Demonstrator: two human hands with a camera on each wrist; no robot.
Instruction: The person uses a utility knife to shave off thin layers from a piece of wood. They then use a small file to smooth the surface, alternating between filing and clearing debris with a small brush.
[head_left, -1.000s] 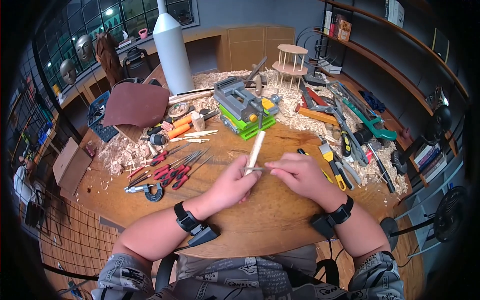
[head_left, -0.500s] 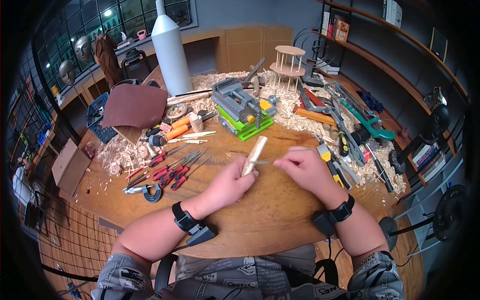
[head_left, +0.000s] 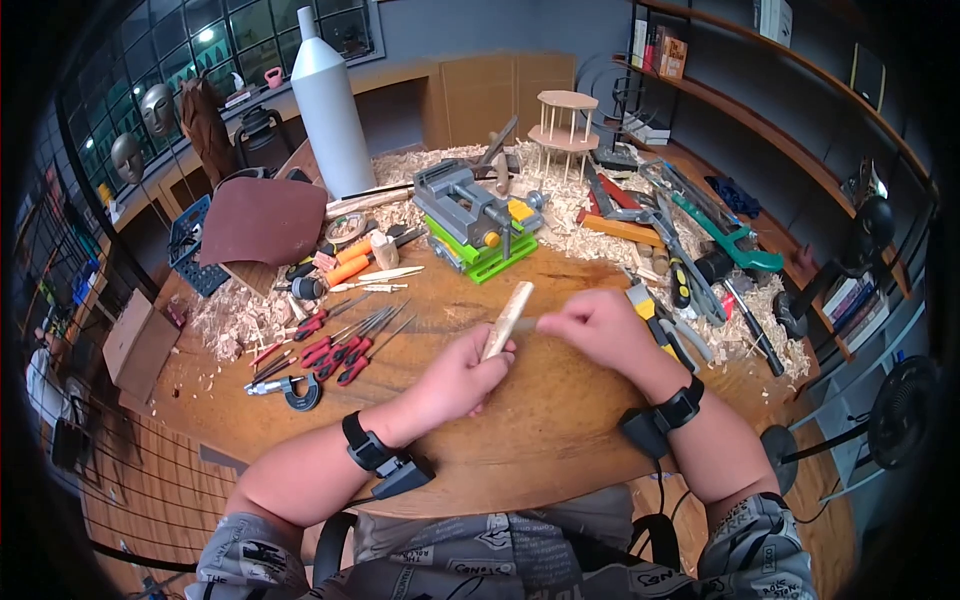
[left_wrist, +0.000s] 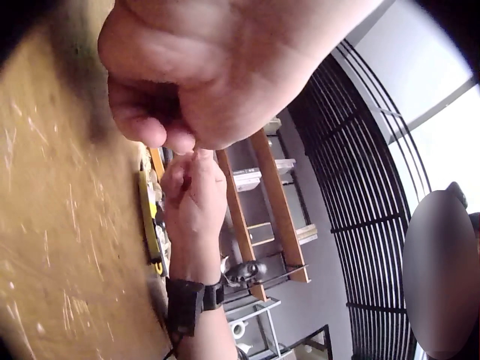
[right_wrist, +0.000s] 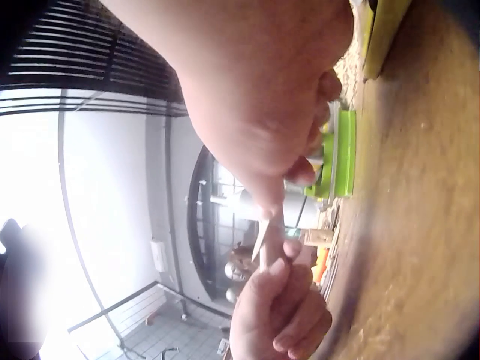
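Observation:
A pale, slim wooden stick (head_left: 513, 308) slants upward from my left hand (head_left: 462, 372), whose fingers and thumb grip its lower end over the table. To its right, my right hand (head_left: 603, 330) pinches a small, thin, flat strip (head_left: 528, 325) between thumb and fingertips. The strip reaches across to the stick's side and is blurred in the head view. In the right wrist view the strip (right_wrist: 261, 237) looks pale and pointed, close to the left hand (right_wrist: 281, 311). What the strip is, I cannot tell. The left wrist view shows the left hand's curled fingers (left_wrist: 142, 127) from below; the stick is hidden there.
A grey vise (head_left: 462, 195) on a green base stands beyond the hands. Red-handled files (head_left: 335, 355) and a micrometer (head_left: 288, 392) lie to the left. Pliers, saws and a yellow-black cutter (head_left: 680, 345) lie to the right among wood shavings (head_left: 575, 235).
The right hand has drawn up and away to the right, its strip no longer lying across the stick's front. The stick's top has dropped slightly. The left hand keeps its grip.

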